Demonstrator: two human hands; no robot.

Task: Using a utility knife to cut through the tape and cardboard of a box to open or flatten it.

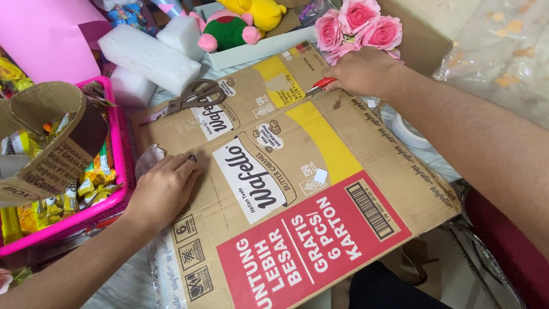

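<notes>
At the left, one bright pink plastic basket full of yellow snack packets sits beside the flattened brown printed cardboard box lying across the desk. The left hand presses flat and open on the box, apparently to steady it, with one pair of brown-handled metal scissors resting above. The right hand grips one red-handled cutter at the far edge, before three pink artificial roses.

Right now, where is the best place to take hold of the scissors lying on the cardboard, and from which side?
Grip the scissors by the looped handles, which lie at the end nearer the white foam blocks. Come from above on that side: the blades point toward the pink basket, so the handles are free and probably the safer part.
</notes>
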